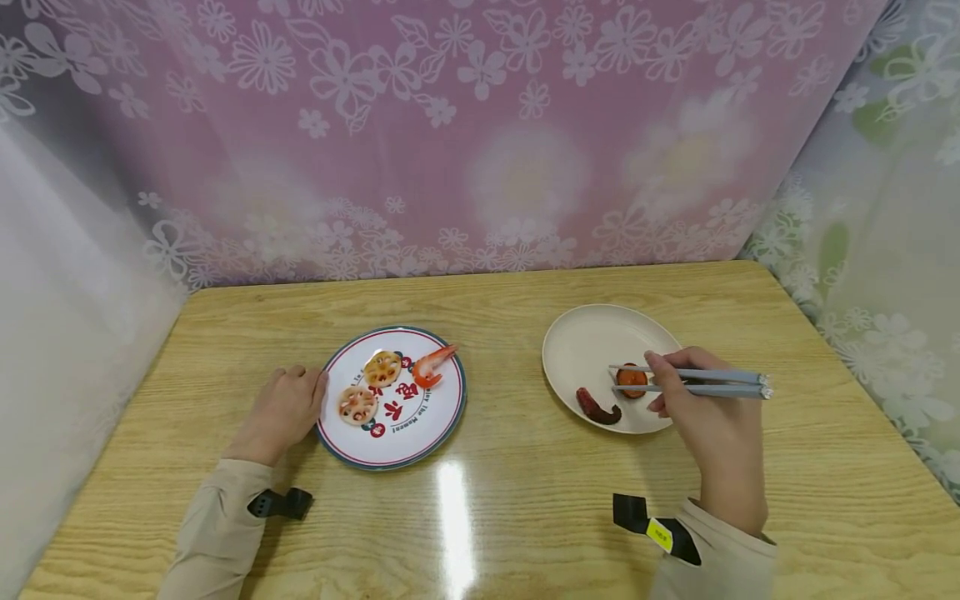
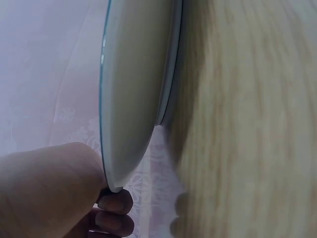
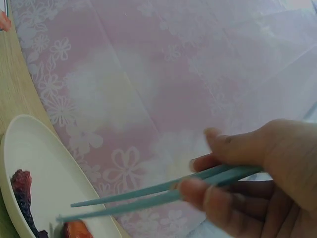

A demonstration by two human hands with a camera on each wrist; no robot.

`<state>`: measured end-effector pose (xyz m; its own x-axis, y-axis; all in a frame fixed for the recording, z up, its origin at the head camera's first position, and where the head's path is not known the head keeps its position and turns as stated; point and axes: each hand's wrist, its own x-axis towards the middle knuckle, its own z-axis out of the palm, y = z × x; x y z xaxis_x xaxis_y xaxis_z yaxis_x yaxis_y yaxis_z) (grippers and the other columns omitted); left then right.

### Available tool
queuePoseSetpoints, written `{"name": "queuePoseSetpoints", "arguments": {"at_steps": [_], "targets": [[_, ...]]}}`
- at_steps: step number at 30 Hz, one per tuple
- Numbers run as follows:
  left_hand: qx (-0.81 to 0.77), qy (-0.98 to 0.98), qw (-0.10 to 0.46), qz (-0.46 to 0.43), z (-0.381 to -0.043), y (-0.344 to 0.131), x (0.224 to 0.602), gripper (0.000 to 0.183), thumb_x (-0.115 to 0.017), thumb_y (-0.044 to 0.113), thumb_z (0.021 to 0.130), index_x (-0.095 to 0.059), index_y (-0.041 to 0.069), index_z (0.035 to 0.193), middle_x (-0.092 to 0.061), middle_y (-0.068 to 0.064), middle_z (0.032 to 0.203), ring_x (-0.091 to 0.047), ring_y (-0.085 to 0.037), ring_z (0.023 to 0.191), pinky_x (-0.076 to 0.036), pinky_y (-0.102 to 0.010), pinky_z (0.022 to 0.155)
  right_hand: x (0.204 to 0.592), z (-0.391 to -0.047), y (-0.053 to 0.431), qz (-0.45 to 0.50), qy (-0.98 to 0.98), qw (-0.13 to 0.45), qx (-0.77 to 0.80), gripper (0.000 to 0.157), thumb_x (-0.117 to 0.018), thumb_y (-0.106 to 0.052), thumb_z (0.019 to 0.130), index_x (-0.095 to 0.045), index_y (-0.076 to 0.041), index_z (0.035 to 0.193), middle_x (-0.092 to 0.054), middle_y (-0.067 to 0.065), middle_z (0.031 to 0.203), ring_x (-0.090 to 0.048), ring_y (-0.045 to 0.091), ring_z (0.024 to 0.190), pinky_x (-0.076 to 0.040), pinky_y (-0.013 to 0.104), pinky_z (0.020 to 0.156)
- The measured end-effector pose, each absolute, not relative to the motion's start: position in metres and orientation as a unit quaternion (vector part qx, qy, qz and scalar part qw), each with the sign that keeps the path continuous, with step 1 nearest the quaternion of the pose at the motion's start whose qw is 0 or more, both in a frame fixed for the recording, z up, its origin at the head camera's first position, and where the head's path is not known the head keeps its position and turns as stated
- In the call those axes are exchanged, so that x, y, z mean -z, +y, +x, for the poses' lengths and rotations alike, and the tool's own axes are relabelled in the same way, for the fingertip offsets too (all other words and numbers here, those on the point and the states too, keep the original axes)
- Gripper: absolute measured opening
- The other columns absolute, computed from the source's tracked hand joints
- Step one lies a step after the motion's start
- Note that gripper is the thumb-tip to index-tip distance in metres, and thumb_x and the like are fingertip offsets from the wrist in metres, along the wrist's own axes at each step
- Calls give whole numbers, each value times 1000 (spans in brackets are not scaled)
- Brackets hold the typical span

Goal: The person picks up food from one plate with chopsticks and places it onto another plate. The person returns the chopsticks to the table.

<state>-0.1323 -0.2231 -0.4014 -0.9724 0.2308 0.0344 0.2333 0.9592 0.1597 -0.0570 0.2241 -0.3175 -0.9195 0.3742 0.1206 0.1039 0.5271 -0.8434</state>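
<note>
My right hand (image 1: 708, 425) holds a pair of pale blue chopsticks (image 3: 143, 199) over a cream plate (image 1: 581, 337). In the head view, their tips lie along both sides of a round orange-red food piece (image 1: 632, 381); whether they touch it I cannot tell. Nearer the plate's front edge is a dark red, curled food piece (image 1: 596, 408), like a tentacle. With thumb and fingers, my left hand (image 1: 281, 412) pinches the left rim of a white plate (image 2: 133, 99) with a blue-green edge. Two lotus root slices (image 1: 383, 368) and a shrimp (image 1: 432, 367) lie on it.
Both plates rest on a wood-grain table (image 1: 495, 500), the white one left and the cream one right. A pink floral curtain (image 1: 450, 167) hangs behind the far edge, with pale curtains at both sides. Black straps (image 1: 660, 533) sit around both sleeves.
</note>
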Motion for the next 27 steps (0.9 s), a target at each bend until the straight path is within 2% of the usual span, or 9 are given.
{"name": "queuePoseSetpoints", "arguments": {"at_steps": [6,9,18,25,27], "targets": [[85,-990,-1,-112,-133,-223,401,32,-41,16,103,-62,-8,105,-60,-27,97,-56,-44,92,-42,-56,87,321,-55,237,-204,-754,274,-561,24,-68,-24,91,-69,-1,82,-66,-1,61,-60,11,41,-49,21,43],[85,-990,0,-115,-132,-223,401,32,-41,16,103,-62,-9,103,-60,-27,96,-57,-44,92,-42,-55,88,323,-53,244,-232,-713,297,-592,22,-70,-23,89,-70,-5,77,-65,0,58,-58,11,39,-47,21,41],[90,-990,-10,-107,-132,-223,402,34,-39,17,104,-61,-10,108,-60,-29,102,-56,-47,97,-43,-57,88,331,-56,251,-316,-653,253,-641,24,-71,-30,88,-67,-9,77,-63,-1,52,-59,11,38,-47,21,40],[93,-990,-11,-105,-132,-223,402,34,-40,16,104,-61,-10,108,-60,-29,102,-56,-46,98,-43,-57,88,335,-60,250,-297,-653,244,-652,25,-71,-30,87,-67,-8,77,-64,3,52,-61,12,40,-48,22,41],[94,-990,-8,-106,-131,-222,401,33,-40,16,103,-61,-10,107,-60,-29,101,-56,-46,97,-43,-57,88,334,-60,249,-273,-682,230,-638,27,-72,-29,87,-68,-4,77,-64,3,53,-61,13,41,-48,23,42]]}}
